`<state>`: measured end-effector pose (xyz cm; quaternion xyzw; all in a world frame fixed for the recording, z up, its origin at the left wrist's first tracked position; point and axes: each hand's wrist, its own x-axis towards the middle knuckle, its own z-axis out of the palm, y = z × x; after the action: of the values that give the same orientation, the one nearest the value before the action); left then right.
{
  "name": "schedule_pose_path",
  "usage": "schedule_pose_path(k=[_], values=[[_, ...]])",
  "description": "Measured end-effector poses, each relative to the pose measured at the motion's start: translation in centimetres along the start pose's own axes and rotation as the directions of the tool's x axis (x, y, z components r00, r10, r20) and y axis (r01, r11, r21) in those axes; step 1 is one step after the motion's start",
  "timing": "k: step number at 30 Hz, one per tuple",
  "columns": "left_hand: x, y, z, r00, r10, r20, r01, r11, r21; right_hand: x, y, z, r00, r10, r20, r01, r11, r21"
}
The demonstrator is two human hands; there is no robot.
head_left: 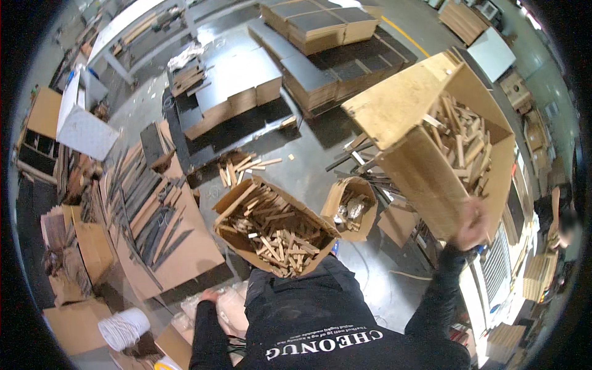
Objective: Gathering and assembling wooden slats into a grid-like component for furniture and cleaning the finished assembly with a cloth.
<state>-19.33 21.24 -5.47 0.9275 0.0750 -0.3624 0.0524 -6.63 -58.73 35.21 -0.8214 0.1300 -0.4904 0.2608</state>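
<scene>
Right hand (472,225): I saw it blurred at the near edge of the large carton (410,169); I could not tell whether its fingers were spread or pinching the cardboard.
Left hand (208,296): it lay low, against the pale bundles (229,309) beside the wearer's body; from my feed I could not tell whether it gripped them.
Large carton: it stood open on the right side of my view, with a heap of wood pieces (468,145) inside.
Middle carton (246,251): it was open just in front of the wearer, full of short sticks (280,250).
Small carton (357,232): I made it out between the other two, with crumpled, shiny material (353,206) in it.
Tan board (200,256): on the left, dark and light strips (154,203) lay scattered across it.
Panel stacks (237,77): they stood farther off, beyond the cartons.
Co-worker (558,228): I noticed a person at the far right edge.
</scene>
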Motion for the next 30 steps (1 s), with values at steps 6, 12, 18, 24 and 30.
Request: schedule_pose_path(k=[6,12,18,24,30], values=[[-4.0,-8.0,4.7,0.878,-0.338,0.338,0.296,0.940,0.171,-20.1,-0.1,11.3,0.421,0.332,0.844,-0.269,0.934,-0.233],[14.2,13.4,-2.1,0.960,-0.076,-0.270,-0.046,0.907,-0.419,-36.9,2.7,12.3,0.110,0.700,0.706,-0.462,0.665,-0.587],[28.2,22.9,-9.4,0.965,0.050,-0.256,-0.085,0.988,-0.130,-53.9,6.5,14.2,-0.167,0.929,0.329,-0.552,0.188,-0.812],[38.0,21.4,-5.3,0.999,0.025,-0.024,-0.034,0.853,-0.521,-61.1,7.5,16.7,-0.104,0.921,-0.376,-0.848,-0.279,-0.450],[37.2,18.3,-7.6,0.940,0.032,-0.341,-0.178,0.895,-0.409,-58.6,6.8,18.8,-0.258,0.900,-0.350,-0.559,-0.435,-0.706]])
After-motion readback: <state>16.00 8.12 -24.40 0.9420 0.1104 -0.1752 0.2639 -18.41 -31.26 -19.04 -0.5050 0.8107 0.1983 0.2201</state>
